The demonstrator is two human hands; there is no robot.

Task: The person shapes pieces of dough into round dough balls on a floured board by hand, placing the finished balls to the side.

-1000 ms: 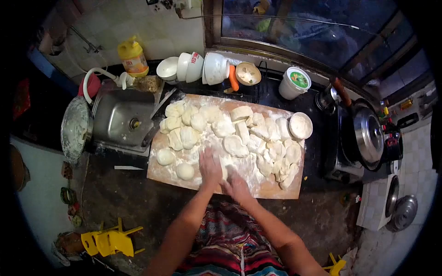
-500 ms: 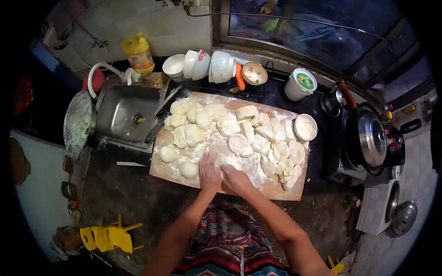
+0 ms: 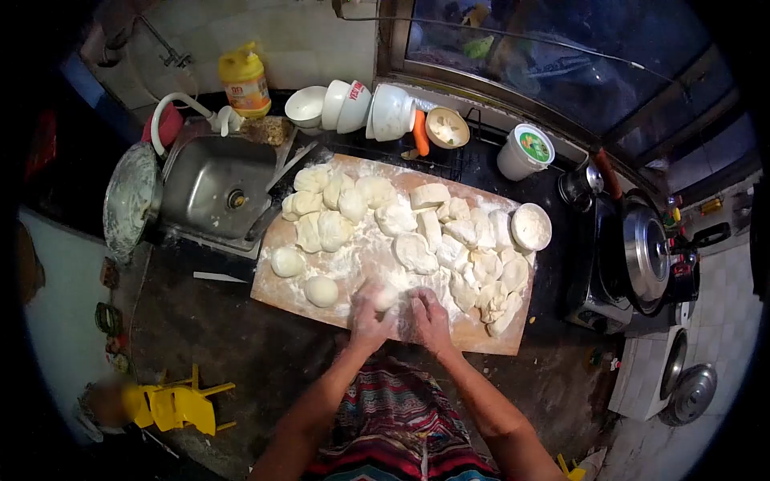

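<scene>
My left hand [image 3: 370,317] is cupped around a small dough ball [image 3: 387,297] at the front of the floured wooden board [image 3: 277,298]. To its right, my right hand [image 3: 431,318] rests over the board with its fingers apart and slightly bent, nothing visible in them. A smooth round dough ball [image 3: 322,292] sits left of my left hand, and another dough ball [image 3: 287,262] lies behind it. Several rough dough pieces [image 3: 335,230] are bunched at the back left. Flattened and cut dough pieces [image 3: 415,252] cover the right half.
A small bowl of flour [image 3: 531,227] stands on the board's right edge. A knife [image 3: 269,215] lies by the left edge, beside the sink [image 3: 172,188]. Behind are stacked bowls [image 3: 391,112], a carrot [image 3: 421,133] and a white tub [image 3: 525,152]. A lidded pot [image 3: 646,250] is at right.
My hands, close together over the dough before, have moved apart. The left now cups the dough ball, while the right has drawn off to the right. The whole view has shifted slightly.
</scene>
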